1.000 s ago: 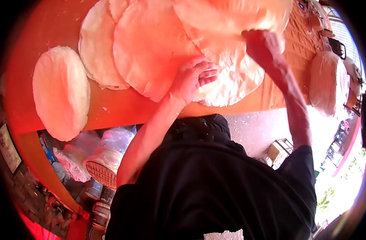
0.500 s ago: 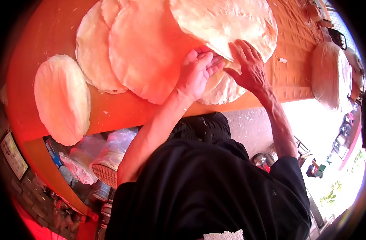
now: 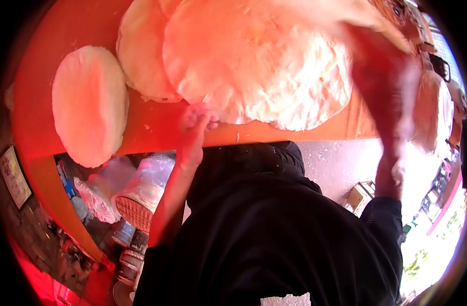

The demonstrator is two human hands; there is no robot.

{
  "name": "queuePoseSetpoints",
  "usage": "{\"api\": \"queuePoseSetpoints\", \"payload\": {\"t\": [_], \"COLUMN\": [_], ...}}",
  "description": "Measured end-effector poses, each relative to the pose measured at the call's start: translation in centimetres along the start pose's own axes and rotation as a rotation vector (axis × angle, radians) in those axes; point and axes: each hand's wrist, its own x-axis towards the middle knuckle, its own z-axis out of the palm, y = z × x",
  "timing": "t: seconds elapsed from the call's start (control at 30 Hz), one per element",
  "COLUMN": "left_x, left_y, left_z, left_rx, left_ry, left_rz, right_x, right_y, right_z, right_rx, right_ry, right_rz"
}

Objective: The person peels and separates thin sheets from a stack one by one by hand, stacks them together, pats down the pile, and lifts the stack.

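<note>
One flatbread (image 3: 259, 66) could tear if tugged.
Left hand (image 3: 198, 117), seven o'clock: fingers curled, grip unclear; right hand (image 3: 372, 53), two o'clock, blurred: can't tell.

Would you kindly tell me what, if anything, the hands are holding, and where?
That cannot be told: the right hand is blurred near the large pale sheet, and the curled left hand is at its near edge, with no clear grip visible.
</note>
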Motion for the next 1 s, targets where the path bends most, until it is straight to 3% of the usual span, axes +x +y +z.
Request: {"api": "queuePoseSetpoints", "payload": {"t": [0.07,0.1,0.17,0.3,0.43,0.7,0.8,0.9,0.97,1.0], "left_x": [-0.4,-0.6,-0.5,-0.3,-0.4,0.9,1.3,2.0,1.9,1.8], "left_y": [-0.9,-0.6,0.4,-1.1,-0.4,-0.1,0.3,0.6,1.0,1.1], "left_z": [-2.0,-2.2,-2.0,-2.7,-1.3,0.2,1.1,1.1,0.7,0.6], "left_rx": [-0.026,-0.126,-0.326,-0.571,-0.698,-0.740,-0.683,-0.683,-0.633,-0.578], "left_ry": [0.187,0.150,0.065,-0.044,-0.223,-0.441,-0.429,-0.412,-0.391,-0.382], "left_rz": [0.027,-0.027,-0.128,-0.099,-0.150,-0.180,-0.115,-0.096,-0.108,-0.088], "right_x": [-1.3,-2.3,-4.9,-5.1,-5.7,-7.2,-7.2,-5.7,-1.5,0.0], "right_y": [-4.0,-5.9,-6.9,-7.2,-9.4,-13.2,-13.6,-12.0,-8.5,-4.7], "right_z": [3.2,5.1,9.0,6.7,7.1,7.3,10.1,10.4,7.4,7.3], "right_rx": [0.085,0.040,0.242,0.346,0.317,0.312,0.197,0.279,0.052,-0.109], "right_ry": [-0.075,-0.403,-0.463,-0.261,-0.354,-0.219,-0.154,-0.214,-0.533,-0.441], "right_rz": [-0.093,-0.014,-0.075,-0.015,-0.040,-0.044,-0.021,-0.026,-0.079,-0.130]}}
